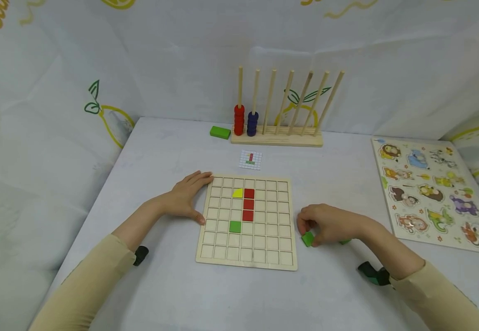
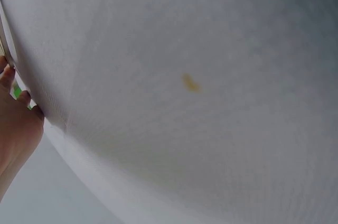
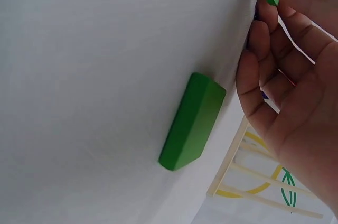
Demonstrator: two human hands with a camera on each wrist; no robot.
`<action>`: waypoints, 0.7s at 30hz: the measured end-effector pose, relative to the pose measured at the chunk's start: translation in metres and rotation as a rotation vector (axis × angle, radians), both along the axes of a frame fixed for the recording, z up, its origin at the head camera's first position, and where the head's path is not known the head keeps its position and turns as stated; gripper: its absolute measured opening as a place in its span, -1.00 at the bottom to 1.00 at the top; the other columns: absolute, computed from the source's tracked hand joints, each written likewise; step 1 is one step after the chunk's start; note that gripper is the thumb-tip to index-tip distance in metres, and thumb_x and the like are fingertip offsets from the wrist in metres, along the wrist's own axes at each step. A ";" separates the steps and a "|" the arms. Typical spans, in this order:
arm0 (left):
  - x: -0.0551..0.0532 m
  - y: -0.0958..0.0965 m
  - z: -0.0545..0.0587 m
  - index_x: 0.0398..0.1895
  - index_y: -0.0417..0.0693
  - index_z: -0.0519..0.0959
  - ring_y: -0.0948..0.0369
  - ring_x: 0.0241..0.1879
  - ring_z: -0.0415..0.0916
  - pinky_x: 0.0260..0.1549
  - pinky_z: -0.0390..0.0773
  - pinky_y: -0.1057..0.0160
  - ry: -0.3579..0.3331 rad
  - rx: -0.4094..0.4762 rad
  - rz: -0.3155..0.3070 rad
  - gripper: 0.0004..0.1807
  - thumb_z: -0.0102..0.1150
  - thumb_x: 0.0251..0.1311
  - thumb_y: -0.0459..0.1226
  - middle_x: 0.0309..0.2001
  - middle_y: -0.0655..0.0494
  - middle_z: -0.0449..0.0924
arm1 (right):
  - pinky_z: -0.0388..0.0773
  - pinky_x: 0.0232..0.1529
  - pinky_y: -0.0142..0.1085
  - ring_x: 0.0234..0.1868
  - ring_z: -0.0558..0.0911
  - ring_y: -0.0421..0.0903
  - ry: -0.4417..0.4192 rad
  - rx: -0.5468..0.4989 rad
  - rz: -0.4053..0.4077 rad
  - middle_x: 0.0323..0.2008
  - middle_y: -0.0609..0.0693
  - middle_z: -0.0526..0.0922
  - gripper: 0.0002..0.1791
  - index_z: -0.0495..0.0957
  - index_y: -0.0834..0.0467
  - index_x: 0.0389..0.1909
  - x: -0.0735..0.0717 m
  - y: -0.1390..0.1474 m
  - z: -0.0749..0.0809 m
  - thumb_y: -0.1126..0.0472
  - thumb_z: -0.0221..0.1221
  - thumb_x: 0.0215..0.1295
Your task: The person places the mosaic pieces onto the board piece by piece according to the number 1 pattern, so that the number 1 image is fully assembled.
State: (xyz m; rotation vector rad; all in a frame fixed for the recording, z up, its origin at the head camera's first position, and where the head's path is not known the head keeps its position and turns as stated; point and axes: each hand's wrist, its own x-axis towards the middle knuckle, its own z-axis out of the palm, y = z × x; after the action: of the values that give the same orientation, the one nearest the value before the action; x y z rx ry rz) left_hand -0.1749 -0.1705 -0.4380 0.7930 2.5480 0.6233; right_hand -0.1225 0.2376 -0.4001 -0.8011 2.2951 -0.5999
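A wooden grid board (image 1: 271, 232) lies flat on the table. On it sit a yellow piece with a rounded corner (image 1: 237, 193), a column of three red tiles (image 1: 248, 204) and one green tile (image 1: 235, 226). My left hand (image 1: 184, 196) rests at the board's left edge, fingers spread and thumb touching the rim. To the right of the board, my right hand (image 1: 329, 222) pinches a green square tile (image 1: 307, 239) between thumb and fingers, close to the table. A green block (image 3: 193, 122) lies under that hand, mostly covered by it in the head view.
Behind the board is a small pattern card (image 1: 250, 160). Farther back stand a peg abacus (image 1: 276, 139) with red and blue beads and another green block (image 1: 220, 132). An animal puzzle board (image 1: 437, 197) occupies the right side. White patterned cloth (image 1: 173, 55) hangs behind the table.
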 end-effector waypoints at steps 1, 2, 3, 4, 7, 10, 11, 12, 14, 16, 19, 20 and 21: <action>0.000 0.000 0.000 0.57 -0.08 -0.01 -0.15 0.61 -0.30 0.44 -0.05 -0.39 0.001 0.005 -0.001 0.35 0.58 -0.26 0.13 0.62 -0.01 -0.15 | 0.44 -0.24 -0.42 -0.29 0.44 -0.21 -0.004 -0.001 -0.014 -0.40 -0.19 0.51 -0.64 0.52 -0.09 -0.42 0.000 -0.001 0.000 0.33 0.47 -0.11; 0.000 0.000 0.000 0.57 -0.09 -0.01 -0.16 0.61 -0.29 0.44 -0.05 -0.39 0.004 0.007 -0.002 0.35 0.58 -0.26 0.13 0.62 -0.02 -0.14 | 0.45 -0.26 -0.42 -0.31 0.45 -0.21 -0.009 -0.007 -0.025 -0.42 -0.19 0.51 -0.65 0.52 -0.08 -0.42 0.000 -0.001 0.000 0.33 0.47 -0.10; 0.000 0.000 0.000 0.57 -0.09 -0.01 -0.16 0.61 -0.29 0.45 -0.06 -0.39 0.001 0.009 -0.001 0.35 0.58 -0.26 0.13 0.62 -0.02 -0.14 | 0.45 -0.28 -0.42 -0.32 0.45 -0.22 -0.012 -0.009 -0.035 -0.43 -0.19 0.52 -0.66 0.52 -0.09 -0.43 -0.001 -0.001 -0.001 0.33 0.47 -0.09; 0.000 -0.001 0.000 0.57 -0.09 0.00 -0.16 0.61 -0.29 0.45 -0.06 -0.38 0.000 0.011 -0.001 0.35 0.58 -0.26 0.13 0.62 -0.02 -0.14 | 0.46 -0.30 -0.42 -0.35 0.46 -0.23 -0.014 -0.011 -0.044 -0.45 -0.19 0.52 -0.67 0.53 -0.09 -0.43 -0.001 -0.001 -0.002 0.32 0.46 -0.08; 0.001 0.000 0.001 0.57 -0.09 -0.01 -0.15 0.61 -0.30 0.46 -0.07 -0.37 -0.002 0.010 -0.001 0.35 0.58 -0.26 0.13 0.62 -0.01 -0.14 | 0.47 -0.35 -0.43 -0.39 0.47 -0.25 -0.023 -0.035 -0.052 -0.48 -0.19 0.52 -0.71 0.54 -0.09 -0.43 -0.004 0.001 -0.004 0.33 0.42 -0.01; 0.001 0.000 0.002 0.57 -0.09 -0.01 -0.14 0.61 -0.31 0.47 -0.08 -0.36 -0.003 0.008 -0.001 0.35 0.58 -0.26 0.13 0.62 -0.01 -0.15 | 0.49 -0.37 -0.42 -0.42 0.47 -0.27 -0.030 -0.070 -0.041 -0.47 -0.18 0.54 -0.75 0.56 -0.06 -0.40 -0.006 0.003 -0.005 0.35 0.37 0.06; 0.001 0.000 0.002 0.57 -0.09 -0.01 -0.15 0.61 -0.31 0.46 -0.08 -0.36 -0.001 0.007 -0.002 0.35 0.58 -0.26 0.13 0.62 -0.01 -0.15 | 0.50 -0.36 -0.42 -0.41 0.48 -0.28 -0.029 -0.081 -0.037 -0.46 -0.19 0.55 -0.76 0.56 -0.06 -0.38 -0.007 0.003 -0.005 0.35 0.36 0.08; 0.000 0.000 0.001 0.57 -0.09 -0.01 -0.14 0.61 -0.31 0.47 -0.08 -0.36 -0.001 0.005 -0.002 0.35 0.58 -0.26 0.13 0.62 -0.01 -0.15 | 0.51 -0.35 -0.42 -0.41 0.49 -0.28 -0.030 -0.090 -0.037 -0.45 -0.19 0.56 -0.76 0.57 -0.06 -0.37 -0.007 0.003 -0.005 0.35 0.35 0.11; 0.000 0.000 0.000 0.57 -0.08 -0.01 -0.15 0.61 -0.31 0.46 -0.07 -0.38 0.003 0.005 -0.004 0.35 0.58 -0.27 0.14 0.62 -0.01 -0.15 | 0.53 -0.32 -0.42 -0.39 0.51 -0.30 -0.020 -0.102 -0.037 -0.42 -0.21 0.58 -0.78 0.58 -0.07 -0.33 -0.009 0.003 -0.004 0.33 0.34 0.14; -0.001 0.000 0.000 0.57 -0.08 0.00 -0.15 0.61 -0.31 0.45 -0.07 -0.38 -0.001 0.007 -0.003 0.35 0.58 -0.27 0.15 0.62 -0.01 -0.15 | 0.54 -0.30 -0.42 -0.37 0.51 -0.31 -0.012 -0.123 -0.038 -0.40 -0.22 0.60 -0.80 0.60 -0.06 -0.30 -0.009 0.003 -0.003 0.32 0.33 0.17; 0.000 0.000 0.001 0.57 -0.09 0.01 -0.16 0.61 -0.31 0.45 -0.07 -0.39 -0.011 0.018 0.001 0.35 0.59 -0.28 0.14 0.62 -0.01 -0.14 | 0.55 -0.28 -0.42 -0.34 0.51 -0.32 0.007 -0.149 -0.036 -0.40 -0.21 0.60 -0.82 0.63 -0.04 -0.25 -0.010 0.003 -0.002 0.31 0.31 0.21; 0.001 0.000 0.002 0.57 -0.09 0.01 -0.15 0.61 -0.31 0.45 -0.07 -0.40 -0.013 0.019 0.003 0.35 0.59 -0.28 0.14 0.62 -0.01 -0.14 | 0.56 -0.27 -0.42 -0.33 0.51 -0.32 0.009 -0.161 -0.034 -0.39 -0.20 0.61 -0.82 0.64 -0.03 -0.23 -0.011 0.003 -0.001 0.31 0.31 0.22; 0.001 0.000 0.003 0.57 -0.09 0.01 -0.15 0.61 -0.32 0.45 -0.08 -0.39 -0.016 0.019 0.004 0.35 0.59 -0.28 0.14 0.62 -0.01 -0.14 | 0.57 -0.25 -0.42 -0.33 0.51 -0.32 0.011 -0.172 -0.035 -0.38 -0.18 0.62 -0.82 0.65 -0.02 -0.21 -0.011 0.003 -0.001 0.31 0.30 0.23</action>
State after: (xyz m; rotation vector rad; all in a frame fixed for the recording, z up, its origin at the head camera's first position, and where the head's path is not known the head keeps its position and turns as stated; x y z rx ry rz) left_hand -0.1739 -0.1706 -0.4352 0.7865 2.5337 0.6530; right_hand -0.1332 0.2402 -0.4007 -0.8471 2.2949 -0.8189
